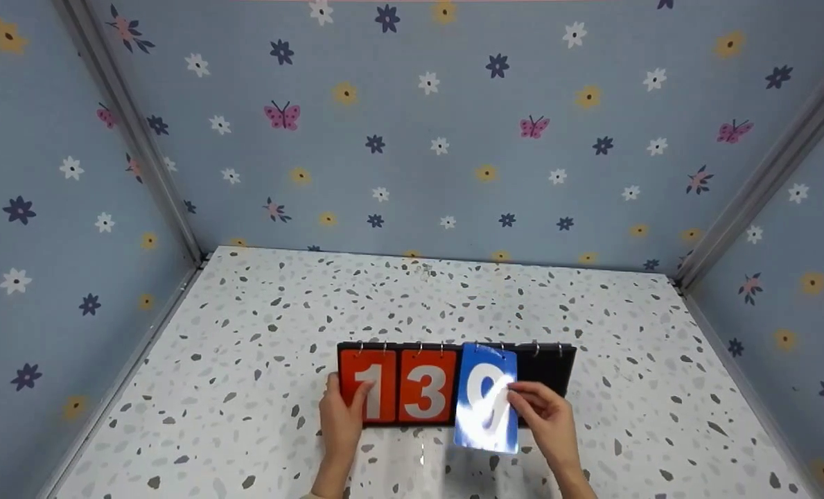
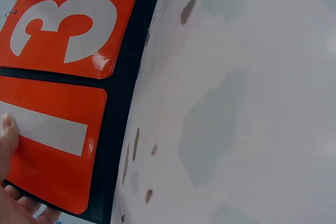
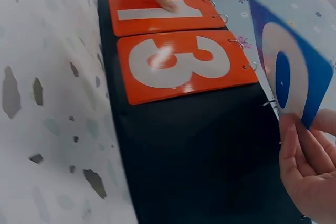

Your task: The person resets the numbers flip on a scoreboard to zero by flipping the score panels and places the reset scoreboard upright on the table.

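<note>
pinched in the right hand (image 1: 550, 419): a blue card (image 1: 481, 400), ringed to a black board (image 1: 551, 371) the left hand (image 1: 341, 419) clasps.

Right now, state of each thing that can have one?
black board: gripped at its left end
red 1 card: on rings, flat against board
red 3 card: on rings, flat against board
blue card: lifted off board's face; whether ringed, unclear
left hand: gripping board, thumb over red 1 card
right hand: pinching blue card's edge
</note>
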`<state>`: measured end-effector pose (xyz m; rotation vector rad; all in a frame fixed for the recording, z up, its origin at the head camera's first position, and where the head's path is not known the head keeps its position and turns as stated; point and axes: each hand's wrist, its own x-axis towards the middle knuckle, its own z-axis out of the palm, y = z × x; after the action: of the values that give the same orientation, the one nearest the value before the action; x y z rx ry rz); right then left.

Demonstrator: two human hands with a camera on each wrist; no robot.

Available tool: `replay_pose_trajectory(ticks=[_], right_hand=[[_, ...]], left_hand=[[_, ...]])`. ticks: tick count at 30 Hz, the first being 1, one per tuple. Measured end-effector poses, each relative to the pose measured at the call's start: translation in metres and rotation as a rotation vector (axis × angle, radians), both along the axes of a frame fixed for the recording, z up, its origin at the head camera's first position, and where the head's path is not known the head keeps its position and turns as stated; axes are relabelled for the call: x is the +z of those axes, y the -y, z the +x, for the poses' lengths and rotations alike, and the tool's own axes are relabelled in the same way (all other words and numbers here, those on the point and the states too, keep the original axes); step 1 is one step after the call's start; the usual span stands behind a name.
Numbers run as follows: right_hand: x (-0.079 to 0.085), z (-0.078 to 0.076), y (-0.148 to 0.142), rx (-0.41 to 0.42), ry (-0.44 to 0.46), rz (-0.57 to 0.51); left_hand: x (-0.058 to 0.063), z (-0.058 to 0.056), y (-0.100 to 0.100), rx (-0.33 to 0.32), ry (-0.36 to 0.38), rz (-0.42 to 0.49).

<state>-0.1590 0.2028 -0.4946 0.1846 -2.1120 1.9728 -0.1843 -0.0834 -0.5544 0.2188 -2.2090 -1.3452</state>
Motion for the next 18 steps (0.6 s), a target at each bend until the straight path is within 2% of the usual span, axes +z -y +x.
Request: replay_pose_trajectory(ticks=[4,9,14,18], right_hand=[[0.008,0.0,-0.006,0.039,-0.037,0.007],[0.017,-0.004,-0.013,0.073,-0.073,0.008],[0.026,-0.015,-0.014,0.047,-0.218,0.001],[0.043,-0.024,-0.007,-0.007,-0.381,0.001]], left_hand=[[0.0,0.0,0.0,-0.002,-0.019,-0.006],[0.0,-0.001,0.0,-0.004,-0.003,0.005],[0.0,-0.001,0.0,-0.008,0.005,0.016],[-0.001,-0.002,0.0,-0.008,0.002,0.021]])
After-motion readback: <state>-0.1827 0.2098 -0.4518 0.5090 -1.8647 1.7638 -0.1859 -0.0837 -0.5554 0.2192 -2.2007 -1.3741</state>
